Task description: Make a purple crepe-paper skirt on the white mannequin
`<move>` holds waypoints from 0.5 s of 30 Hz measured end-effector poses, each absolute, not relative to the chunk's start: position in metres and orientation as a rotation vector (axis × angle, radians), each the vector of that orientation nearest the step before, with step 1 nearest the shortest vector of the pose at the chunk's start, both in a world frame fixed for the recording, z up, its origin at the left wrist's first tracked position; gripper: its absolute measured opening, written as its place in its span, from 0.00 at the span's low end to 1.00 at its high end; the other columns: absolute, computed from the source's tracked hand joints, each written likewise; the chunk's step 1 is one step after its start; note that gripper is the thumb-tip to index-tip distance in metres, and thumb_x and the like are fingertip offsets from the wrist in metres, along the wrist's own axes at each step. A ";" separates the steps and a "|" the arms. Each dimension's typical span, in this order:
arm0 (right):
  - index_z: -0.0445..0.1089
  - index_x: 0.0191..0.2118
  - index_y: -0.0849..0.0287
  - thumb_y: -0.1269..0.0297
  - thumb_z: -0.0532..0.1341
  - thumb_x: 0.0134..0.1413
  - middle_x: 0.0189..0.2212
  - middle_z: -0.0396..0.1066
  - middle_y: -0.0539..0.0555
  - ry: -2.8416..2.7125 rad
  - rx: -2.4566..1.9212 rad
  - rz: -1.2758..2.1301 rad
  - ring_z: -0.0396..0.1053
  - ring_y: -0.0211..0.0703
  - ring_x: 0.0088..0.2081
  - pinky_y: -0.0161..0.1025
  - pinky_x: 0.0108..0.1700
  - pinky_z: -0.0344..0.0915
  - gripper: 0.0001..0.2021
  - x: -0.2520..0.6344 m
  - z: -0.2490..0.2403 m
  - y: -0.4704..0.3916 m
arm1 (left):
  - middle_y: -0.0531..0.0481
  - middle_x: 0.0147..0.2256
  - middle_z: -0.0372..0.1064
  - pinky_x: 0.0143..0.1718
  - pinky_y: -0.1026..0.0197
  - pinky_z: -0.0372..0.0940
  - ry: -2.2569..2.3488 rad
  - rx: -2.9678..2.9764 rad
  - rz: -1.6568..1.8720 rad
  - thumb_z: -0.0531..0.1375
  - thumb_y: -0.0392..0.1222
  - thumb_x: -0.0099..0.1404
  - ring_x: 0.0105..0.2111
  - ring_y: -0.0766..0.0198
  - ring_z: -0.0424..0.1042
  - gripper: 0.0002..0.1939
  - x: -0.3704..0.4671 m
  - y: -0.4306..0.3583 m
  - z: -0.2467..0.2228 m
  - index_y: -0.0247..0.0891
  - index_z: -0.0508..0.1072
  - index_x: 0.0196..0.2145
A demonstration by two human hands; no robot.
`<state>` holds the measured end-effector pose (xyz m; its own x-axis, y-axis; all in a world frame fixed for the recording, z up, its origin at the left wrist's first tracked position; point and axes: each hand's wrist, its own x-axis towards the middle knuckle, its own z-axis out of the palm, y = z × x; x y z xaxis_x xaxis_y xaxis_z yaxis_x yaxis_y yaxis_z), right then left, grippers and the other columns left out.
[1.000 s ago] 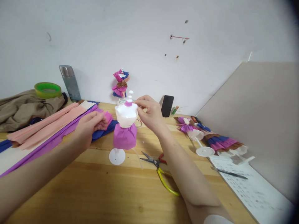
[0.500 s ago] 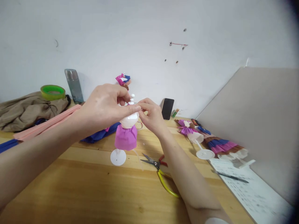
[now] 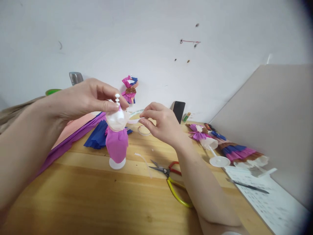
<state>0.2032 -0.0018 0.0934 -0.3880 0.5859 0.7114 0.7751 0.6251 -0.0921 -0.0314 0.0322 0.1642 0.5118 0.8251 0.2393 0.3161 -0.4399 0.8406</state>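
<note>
The left hand (image 3: 90, 98) comes in from the lower left, palm down, its grip pinched on the neck and shoulder of an upright small mannequin (image 3: 117, 147) in a purple skirt. Just right of that grip, the right hand (image 3: 163, 122) pinches the end of a pale strip (image 3: 133, 121) between thumb and fingers, wrist bent inward; the strip runs across to the mannequin's upper body. Whether the base touches the worktop (image 3: 97, 199) I cannot tell.

Beneath the right grip lies a thin ring (image 3: 144, 130). Nearer the wearer are scissors (image 3: 168, 171), open, their handles partly under the right forearm. Below the left grip, blue crepe paper (image 3: 96, 135) sits just beside the skirt. Behind both grips, a decorated figure (image 3: 130, 91) is by the wall; the left hand and forearm partly cover a flask (image 3: 75, 77) and a green roll (image 3: 52, 92). Beyond the right grip are a phone (image 3: 179, 111) and, farther right, dressed figures (image 3: 241, 151) lying near a pen (image 3: 249, 187).
</note>
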 end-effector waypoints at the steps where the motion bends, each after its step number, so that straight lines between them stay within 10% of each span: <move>1: 0.76 0.31 0.59 0.65 0.61 0.60 0.34 0.72 0.57 -2.128 -1.075 -0.391 0.70 0.46 0.36 0.42 0.35 0.64 0.08 0.201 0.095 -0.006 | 0.53 0.30 0.76 0.43 0.58 0.64 0.941 1.985 0.856 0.56 0.29 0.57 0.44 0.55 0.75 0.12 -0.034 0.033 0.164 0.27 0.80 0.34; 15: 0.75 0.26 0.61 0.68 0.59 0.61 0.28 0.73 0.57 -2.063 -1.234 -0.817 0.66 0.47 0.31 0.43 0.30 0.59 0.13 0.167 0.097 -0.046 | 0.43 0.44 0.79 0.53 0.50 0.65 0.456 2.129 0.760 0.64 0.37 0.60 0.48 0.53 0.75 0.10 -0.053 0.047 0.156 0.33 0.81 0.40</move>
